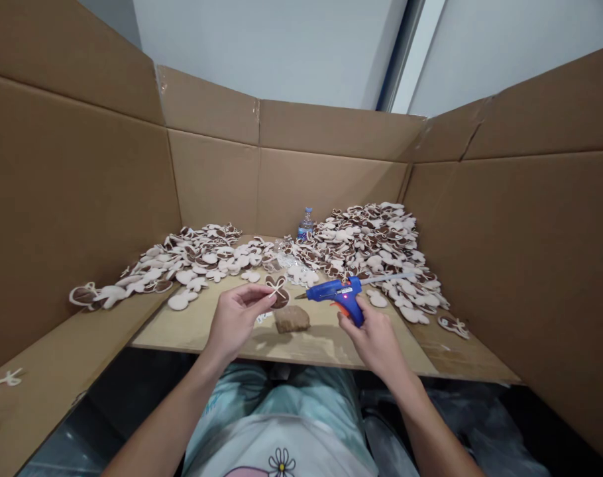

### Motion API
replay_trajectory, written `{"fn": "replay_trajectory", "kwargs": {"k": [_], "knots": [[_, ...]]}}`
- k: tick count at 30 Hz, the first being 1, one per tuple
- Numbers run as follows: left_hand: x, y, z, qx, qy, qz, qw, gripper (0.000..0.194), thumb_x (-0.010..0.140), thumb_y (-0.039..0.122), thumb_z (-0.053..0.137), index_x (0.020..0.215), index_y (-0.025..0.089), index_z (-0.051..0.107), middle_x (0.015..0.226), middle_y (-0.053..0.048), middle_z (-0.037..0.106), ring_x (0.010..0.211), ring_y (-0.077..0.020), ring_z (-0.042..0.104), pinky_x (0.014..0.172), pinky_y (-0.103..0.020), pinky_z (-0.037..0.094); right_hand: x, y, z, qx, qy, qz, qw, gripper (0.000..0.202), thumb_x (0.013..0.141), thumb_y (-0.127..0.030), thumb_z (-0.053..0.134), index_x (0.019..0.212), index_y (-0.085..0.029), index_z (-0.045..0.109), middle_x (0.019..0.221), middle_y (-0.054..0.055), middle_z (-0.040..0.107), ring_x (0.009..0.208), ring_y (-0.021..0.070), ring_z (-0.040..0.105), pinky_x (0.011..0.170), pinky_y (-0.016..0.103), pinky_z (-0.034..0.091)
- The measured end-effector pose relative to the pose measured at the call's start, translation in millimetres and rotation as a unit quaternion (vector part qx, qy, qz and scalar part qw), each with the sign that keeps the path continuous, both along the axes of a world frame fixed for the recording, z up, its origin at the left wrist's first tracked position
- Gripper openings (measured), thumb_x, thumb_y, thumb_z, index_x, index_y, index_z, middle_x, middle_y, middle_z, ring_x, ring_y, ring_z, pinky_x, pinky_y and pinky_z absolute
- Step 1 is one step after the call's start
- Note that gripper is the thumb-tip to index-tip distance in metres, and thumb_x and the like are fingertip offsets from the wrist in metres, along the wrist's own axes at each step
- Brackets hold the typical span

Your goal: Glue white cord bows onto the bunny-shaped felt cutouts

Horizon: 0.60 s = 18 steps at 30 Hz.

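Note:
My left hand (238,317) pinches a small brown bunny-shaped piece (280,299) with a cream bow on it, held up over the board. My right hand (374,331) is wrapped round the handle of a blue glue gun (338,291). A small red light glows on the gun, and a clear glue stick (388,277) sticks out of its back. The gun's nozzle points left at the brown piece, a short gap away. Below them a brown block (291,319) lies on the pale board (197,329).
Piles of white and brown pieces lie at the left (182,255) and right (376,238). A water bottle (306,225) stands at the back. Cardboard walls (331,179) rise around. A loose bow (6,378) lies at the far left.

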State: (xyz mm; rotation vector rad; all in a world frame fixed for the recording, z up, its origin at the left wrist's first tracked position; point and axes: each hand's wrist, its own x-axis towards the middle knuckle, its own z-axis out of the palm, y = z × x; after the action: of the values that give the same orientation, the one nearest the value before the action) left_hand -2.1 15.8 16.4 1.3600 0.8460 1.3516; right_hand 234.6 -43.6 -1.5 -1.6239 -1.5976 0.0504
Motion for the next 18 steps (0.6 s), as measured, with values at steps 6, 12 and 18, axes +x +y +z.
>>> {"fn": "replay_trajectory", "kwargs": {"k": [6,12,18], "knots": [[-6.2,11.7,-4.2,-0.005,-0.022,-0.005,1.000,0.014,0.069,0.024,0.078,0.078,0.016,0.071,0.079,-0.005,0.076,0.078,-0.0192,0.073,0.079,-0.031,0.059,18.3,22.6,-24.0,-0.140,0.005,-0.019,0.990,0.009,0.072,-0.028,0.056,0.067,-0.020,0.056,0.061,0.004,0.064,0.056,0.0189,0.057,0.052,0.025,0.036],[-12.7,19.8,-2.0,0.003,-0.033,0.046,0.998,0.020,0.069,0.026,0.079,0.078,0.017,0.064,0.076,-0.002,0.072,0.078,-0.0172,0.070,0.075,-0.028,0.058,22.1,33.0,-48.4,-0.180,0.003,-0.024,0.983,0.016,0.072,-0.027,0.061,0.060,-0.021,0.052,0.059,0.003,0.065,0.054,0.0178,0.058,0.048,0.025,0.037],[-19.4,26.3,-3.1,0.013,-0.060,0.065,0.996,0.018,0.069,0.025,0.076,0.077,0.019,0.061,0.072,0.001,0.070,0.076,-0.0168,0.070,0.074,-0.029,0.059,28.9,21.7,-42.5,-0.216,-0.023,-0.051,0.975,0.033,0.075,-0.049,0.064,0.064,-0.020,0.055,0.059,0.006,0.065,0.051,0.0197,0.059,0.043,0.025,0.034]]}}
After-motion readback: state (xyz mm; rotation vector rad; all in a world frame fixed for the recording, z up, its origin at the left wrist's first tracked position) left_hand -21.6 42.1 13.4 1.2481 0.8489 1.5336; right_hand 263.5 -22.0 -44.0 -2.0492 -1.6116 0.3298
